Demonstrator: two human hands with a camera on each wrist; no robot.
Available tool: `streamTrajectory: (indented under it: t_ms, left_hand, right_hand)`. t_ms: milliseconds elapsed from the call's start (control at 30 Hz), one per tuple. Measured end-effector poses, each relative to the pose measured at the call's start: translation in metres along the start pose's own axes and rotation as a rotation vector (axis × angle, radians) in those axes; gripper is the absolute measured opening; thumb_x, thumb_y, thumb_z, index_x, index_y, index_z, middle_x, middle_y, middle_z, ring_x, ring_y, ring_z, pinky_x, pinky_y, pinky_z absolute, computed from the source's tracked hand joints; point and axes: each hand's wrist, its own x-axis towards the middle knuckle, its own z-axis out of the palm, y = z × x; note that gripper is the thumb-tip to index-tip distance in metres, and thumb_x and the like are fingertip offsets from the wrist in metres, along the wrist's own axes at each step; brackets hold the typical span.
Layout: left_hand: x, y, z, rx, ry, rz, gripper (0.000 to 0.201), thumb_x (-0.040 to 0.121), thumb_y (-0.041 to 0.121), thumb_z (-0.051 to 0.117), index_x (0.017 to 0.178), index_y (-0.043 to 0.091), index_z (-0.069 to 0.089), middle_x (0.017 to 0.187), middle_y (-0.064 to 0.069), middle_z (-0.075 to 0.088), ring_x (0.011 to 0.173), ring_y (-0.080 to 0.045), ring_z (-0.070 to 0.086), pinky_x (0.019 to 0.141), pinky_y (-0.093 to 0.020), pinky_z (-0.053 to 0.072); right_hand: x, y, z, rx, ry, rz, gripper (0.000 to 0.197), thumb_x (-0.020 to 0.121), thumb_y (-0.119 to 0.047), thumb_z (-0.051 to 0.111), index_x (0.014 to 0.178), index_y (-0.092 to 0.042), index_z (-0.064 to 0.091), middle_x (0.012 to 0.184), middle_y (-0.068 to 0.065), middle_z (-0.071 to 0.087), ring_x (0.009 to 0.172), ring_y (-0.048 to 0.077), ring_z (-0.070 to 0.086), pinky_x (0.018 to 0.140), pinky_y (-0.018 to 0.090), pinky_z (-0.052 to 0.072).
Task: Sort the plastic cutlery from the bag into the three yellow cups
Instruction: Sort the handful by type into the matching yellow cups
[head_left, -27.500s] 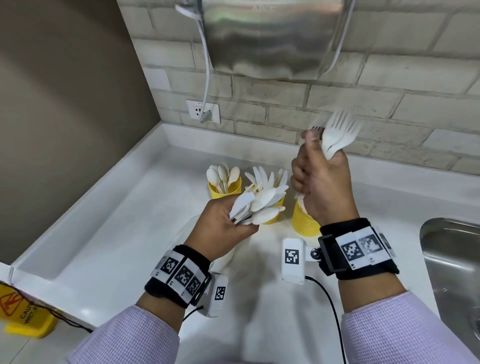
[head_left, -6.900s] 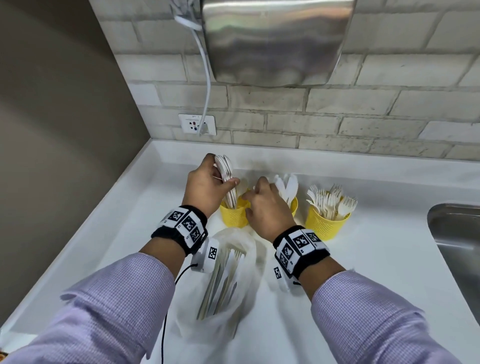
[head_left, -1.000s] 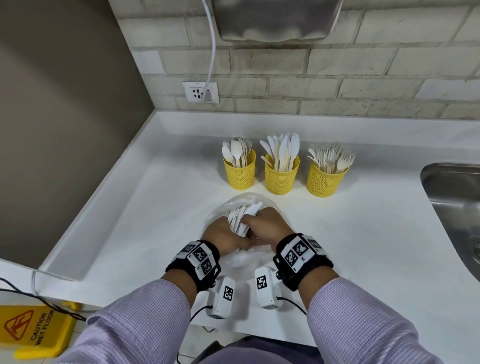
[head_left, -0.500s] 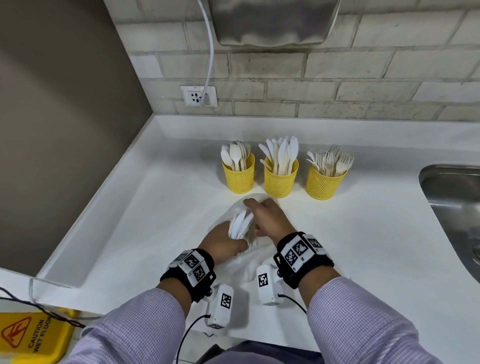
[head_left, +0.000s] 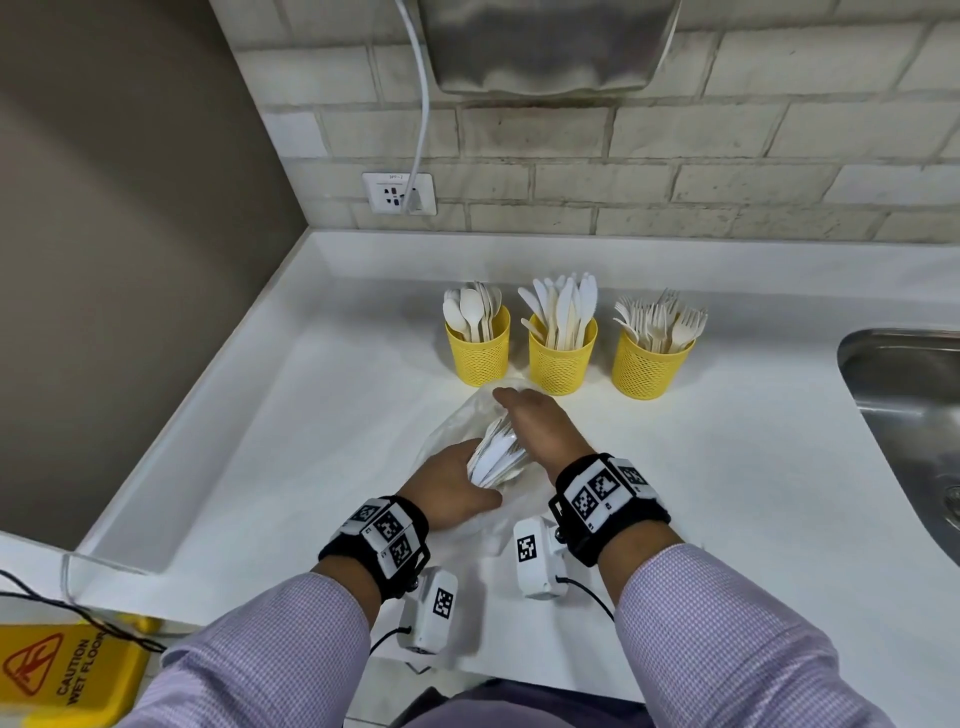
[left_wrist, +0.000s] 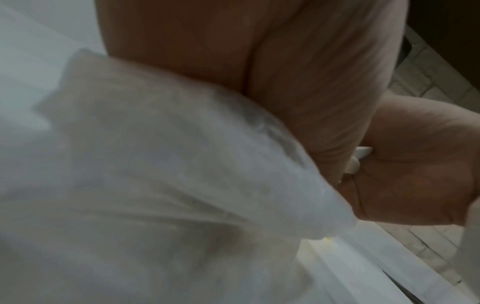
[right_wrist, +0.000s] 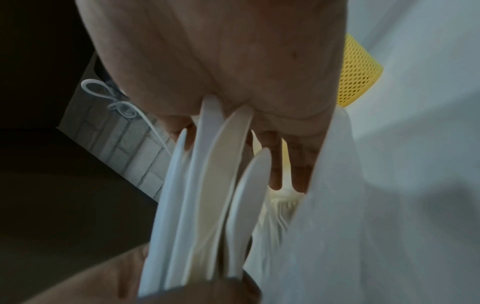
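Observation:
Three yellow mesh cups stand in a row: spoons in the left cup, knives in the middle cup, forks in the right cup. In front of them lies the clear plastic bag. My left hand grips a bundle of white cutlery at the bag's mouth. My right hand reaches forward over the bag with straight fingers. The bundle runs along its palm. The blurred bag fills the left wrist view.
A steel sink is set into the white counter at the right. Behind the cups are a brick wall with a socket, a hanging cable and a steel box. A yellow wet-floor sign stands below left.
My right hand has let go of the bundle and stretched forward over the bag towards the cups, its fingers now straight. My left hand still grips the cutlery.

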Motion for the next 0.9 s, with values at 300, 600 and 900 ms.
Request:
streamTrajectory:
  t_ms: [300,600,900]
  left_hand:
    - [0.005,0.003,0.009,-0.018,0.072,0.024,0.034,0.077,0.022,0.080,0.108,0.024,0.065,0.097,0.004,0.074,0.089,-0.012,0.069,0.080,-0.029,0.053]
    - [-0.003,0.020,-0.018,-0.494,0.253,0.060,0.018,0.083,0.000,0.075,0.087,0.017,0.069,0.076,0.000,0.070,0.065,-0.015,0.063,0.065,-0.028,0.053]
    - [-0.010,0.061,-0.058,-0.942,0.246,0.264,0.015,0.085,0.012,0.078,0.092,0.005,0.067,0.074,-0.009,0.061,0.068,-0.022,0.059,0.068,-0.031,0.052]
  right_hand:
    - [-0.014,-0.018,-0.002,-0.219,-0.209,-0.040,0.053,0.107,-0.040,0.037,0.121,0.003,0.063,0.109,0.019,0.061,0.099,0.032,0.057,0.090,0.037,0.044]
    - [-0.010,-0.021,-0.016,0.327,0.046,-0.070,0.045,0.099,-0.046,0.046,0.106,-0.010,0.072,0.108,0.010,0.076,0.102,0.030,0.069,0.095,0.046,0.051]
    - [-0.024,-0.010,-0.015,0.219,-0.100,-0.081,0.031,0.099,-0.023,0.048,0.110,-0.006,0.071,0.106,0.006,0.075,0.094,0.022,0.065,0.085,0.037,0.051]
